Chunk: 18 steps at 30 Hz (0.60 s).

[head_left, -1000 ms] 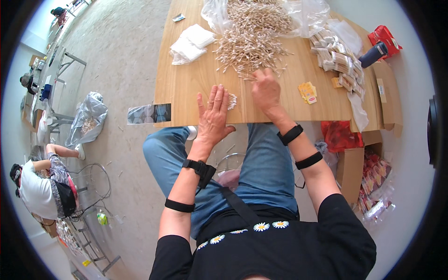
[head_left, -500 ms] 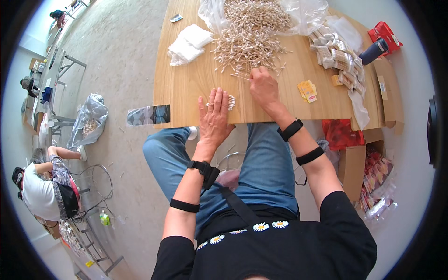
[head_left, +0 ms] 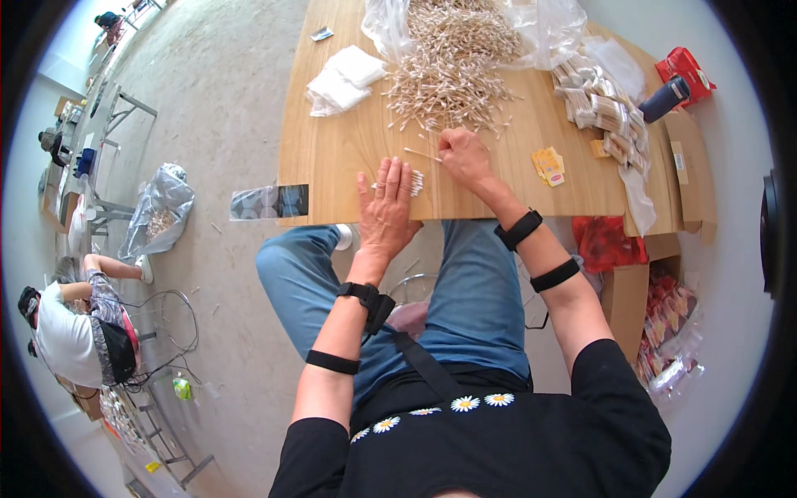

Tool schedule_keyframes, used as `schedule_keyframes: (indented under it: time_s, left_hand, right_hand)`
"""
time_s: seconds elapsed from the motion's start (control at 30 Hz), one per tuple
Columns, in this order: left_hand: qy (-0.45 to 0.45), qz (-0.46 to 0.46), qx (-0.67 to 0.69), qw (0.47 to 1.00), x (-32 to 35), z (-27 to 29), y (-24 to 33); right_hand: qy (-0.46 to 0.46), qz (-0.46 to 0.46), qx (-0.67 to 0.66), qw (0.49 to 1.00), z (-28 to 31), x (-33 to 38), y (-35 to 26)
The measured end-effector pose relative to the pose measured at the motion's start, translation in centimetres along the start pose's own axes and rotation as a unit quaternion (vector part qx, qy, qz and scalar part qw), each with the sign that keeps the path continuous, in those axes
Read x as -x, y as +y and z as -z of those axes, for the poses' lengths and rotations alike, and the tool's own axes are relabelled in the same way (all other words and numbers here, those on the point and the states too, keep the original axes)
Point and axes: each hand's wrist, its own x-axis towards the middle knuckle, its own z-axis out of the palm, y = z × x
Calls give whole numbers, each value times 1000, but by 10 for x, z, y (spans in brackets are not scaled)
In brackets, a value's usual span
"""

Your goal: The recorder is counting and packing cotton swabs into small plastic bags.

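A big heap of cotton swabs (head_left: 452, 62) lies on the wooden table (head_left: 332, 158), partly on a clear plastic bag (head_left: 544, 21). My left hand (head_left: 387, 206) rests flat near the table's front edge, fingers spread over a small row of swabs (head_left: 416, 183). My right hand (head_left: 465, 156) is just below the heap, pinching a single swab (head_left: 422, 153) that points left. Black bands sit on both wrists and forearms.
White folded packets (head_left: 344, 76) lie at the table's left. Bundled swab packs (head_left: 599, 108), yellow labels (head_left: 548, 164), a dark bottle (head_left: 667, 100) and a red box (head_left: 687, 68) are on the right. Cardboard boxes stand at lower right. Another person (head_left: 70, 328) sits on the floor at left.
My right hand has drawn back slightly from the heap with a swab pinched in its fingers. The left hand stays flat on the small row.
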Motion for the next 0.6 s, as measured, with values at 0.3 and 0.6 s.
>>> schedule_keyframes:
  time_s: [0.3, 0.6]
  left_hand:
    - [2, -3, 0, 1000, -1, -2, 1]
    - [0, -7, 6, 1000, -2, -1, 1]
  right_hand:
    - [87, 35, 34, 995, -16, 14, -6]
    - [41, 83, 13, 996, -29, 23, -25]
